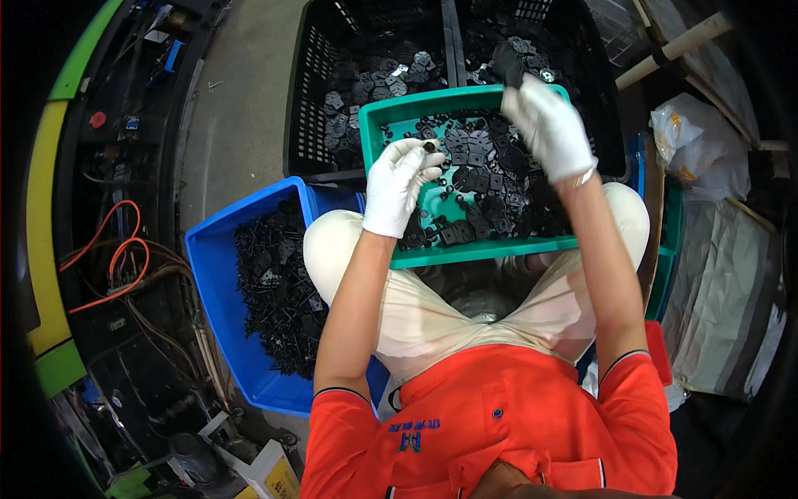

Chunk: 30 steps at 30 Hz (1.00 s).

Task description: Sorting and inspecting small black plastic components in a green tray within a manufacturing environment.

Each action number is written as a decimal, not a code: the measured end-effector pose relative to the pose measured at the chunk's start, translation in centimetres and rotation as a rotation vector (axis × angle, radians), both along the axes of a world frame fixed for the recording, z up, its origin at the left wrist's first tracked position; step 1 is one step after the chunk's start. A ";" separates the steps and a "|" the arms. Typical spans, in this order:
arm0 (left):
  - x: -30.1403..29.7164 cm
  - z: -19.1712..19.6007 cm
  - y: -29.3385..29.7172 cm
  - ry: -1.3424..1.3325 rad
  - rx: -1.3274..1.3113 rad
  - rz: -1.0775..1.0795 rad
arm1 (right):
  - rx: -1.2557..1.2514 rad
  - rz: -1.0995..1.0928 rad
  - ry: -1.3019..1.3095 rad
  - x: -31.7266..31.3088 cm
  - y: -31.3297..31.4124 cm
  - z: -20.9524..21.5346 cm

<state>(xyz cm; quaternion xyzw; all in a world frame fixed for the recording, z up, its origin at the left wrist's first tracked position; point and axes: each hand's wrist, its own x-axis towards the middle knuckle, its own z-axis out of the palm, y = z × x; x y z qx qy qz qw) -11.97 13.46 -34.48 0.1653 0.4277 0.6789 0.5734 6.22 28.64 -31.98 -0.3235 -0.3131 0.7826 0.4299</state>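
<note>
My left hand (396, 185), in a white glove, pinches a small round black part (429, 146) over the left side of a green tray (482, 251). Flat black plates (470, 146) and many small round black pieces lie loose in the tray. My right hand (550, 131), also gloved, is above the tray's far right corner and smeared by motion. A blurred dark flat piece (508, 65) shows just beyond its fingers; whether they still grip it cannot be made out. The tray rests across my knees, against the black crates.
Beyond the tray stand two black mesh crates (453, 41) holding black plates. A blue bin (218, 249) of small dark parts sits at my left. Farther left is a machine with an orange hose (125, 249). Plastic bags (694, 137) and grey sheeting (715, 291) lie at right.
</note>
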 end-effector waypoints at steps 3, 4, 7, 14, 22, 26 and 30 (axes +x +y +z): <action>-0.5 -0.1 0.0 0.114 -0.069 0.053 | -0.148 -0.103 0.032 -0.1 3.8 0.9; -0.5 -0.2 -0.1 0.202 -0.131 0.053 | 0.054 -0.088 -0.084 0.3 3.1 0.3; -0.2 0.6 0.0 0.443 -0.230 0.018 | 0.694 0.284 -0.754 0.3 -1.9 -1.1; -0.3 -1.7 -0.2 0.841 -0.146 -0.168 | 0.985 0.909 -0.930 -2.4 -10.5 -3.8; -0.1 -2.0 -0.3 1.067 -0.259 -0.144 | 1.136 0.929 -1.159 -4.8 -12.1 -5.1; -0.1 -0.5 -0.3 1.002 -0.263 -0.129 | 1.055 0.541 -1.053 -3.0 -10.7 -5.8; 0.1 -0.2 -0.5 1.070 -0.169 -0.311 | 0.889 0.294 -0.945 -1.1 -9.0 -4.8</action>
